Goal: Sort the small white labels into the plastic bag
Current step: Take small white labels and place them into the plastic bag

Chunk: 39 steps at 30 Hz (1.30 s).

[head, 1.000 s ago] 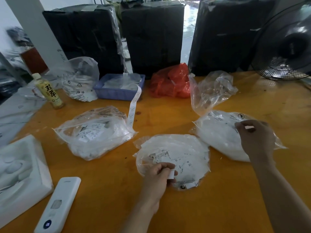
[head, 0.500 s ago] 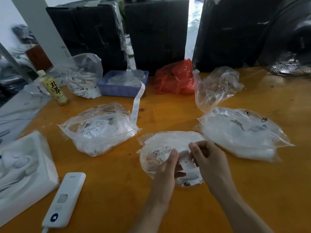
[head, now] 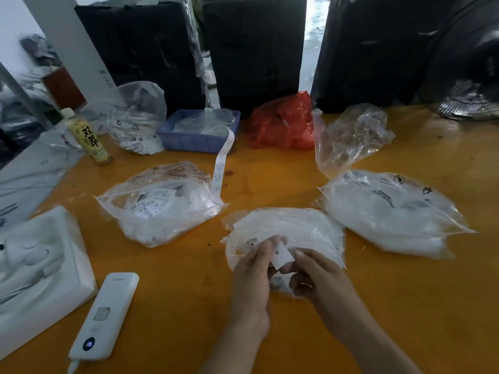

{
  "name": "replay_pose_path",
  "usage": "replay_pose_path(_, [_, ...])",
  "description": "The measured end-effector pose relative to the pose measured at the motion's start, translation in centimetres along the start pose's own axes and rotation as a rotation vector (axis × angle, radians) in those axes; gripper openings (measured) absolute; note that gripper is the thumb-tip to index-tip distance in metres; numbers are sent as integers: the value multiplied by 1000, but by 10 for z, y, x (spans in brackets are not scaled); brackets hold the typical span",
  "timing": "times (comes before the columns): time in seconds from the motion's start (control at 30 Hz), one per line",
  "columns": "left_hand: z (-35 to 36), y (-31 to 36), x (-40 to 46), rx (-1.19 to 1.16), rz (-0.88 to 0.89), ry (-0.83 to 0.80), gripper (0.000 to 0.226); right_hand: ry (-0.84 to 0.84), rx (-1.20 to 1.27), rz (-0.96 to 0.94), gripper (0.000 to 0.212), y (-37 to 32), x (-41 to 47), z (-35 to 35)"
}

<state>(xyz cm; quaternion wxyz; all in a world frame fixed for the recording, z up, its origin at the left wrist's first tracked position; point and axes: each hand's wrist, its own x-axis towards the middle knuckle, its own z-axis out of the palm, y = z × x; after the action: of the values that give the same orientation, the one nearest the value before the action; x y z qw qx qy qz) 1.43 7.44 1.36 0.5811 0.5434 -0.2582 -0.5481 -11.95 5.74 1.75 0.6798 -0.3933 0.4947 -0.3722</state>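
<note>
Three plastic bags (head: 286, 230) already hold labels (many sorted), while both hands (head: 291, 276) pinch one small white label (head: 280, 255) not yet bagged.

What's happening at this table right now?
A person is sorting small white labels into plastic bags on an orange table. Both hands meet over the middle bag: the left hand and right hand pinch one label between them, just above the bag. Two fuller bags lie to either side, the left bag and right bag. The label is not yet in a bag.
</note>
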Motion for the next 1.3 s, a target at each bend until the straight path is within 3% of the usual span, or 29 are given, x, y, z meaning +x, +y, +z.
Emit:
replay_pose_path(0.17, [4, -3, -4, 47, 1, -11, 34, 19, -78, -20, 8, -1, -1, 6])
replay_pose_path(0.33, [4, -1, -5, 23, -5, -9, 34, 0, 112, -12, 28, -8, -3, 9])
replay_pose_path(0.53, [3, -2, -5, 76, -23, -13, 30, -67, 81, -31, 22, -6, -1, 3])
replay_pose_path(0.7, [5, -1, -5, 111, -22, 83, 20, 70, 2, -32, 9, -1, 10, -8])
replay_pose_path(0.93, [-8, -2, 5, -93, -166, 155, 15, 122, 86, -32, 37, 2, 15, -24])
replay_pose_path(1.13, [-8, -2, 2, -161, -217, 87, 16, 173, 111, -33, 14, -1, 14, -27])
replay_pose_path(1.3, [-10, -3, 0, -137, -198, 46, 26, 233, -48, -150, 12, -3, 12, -32])
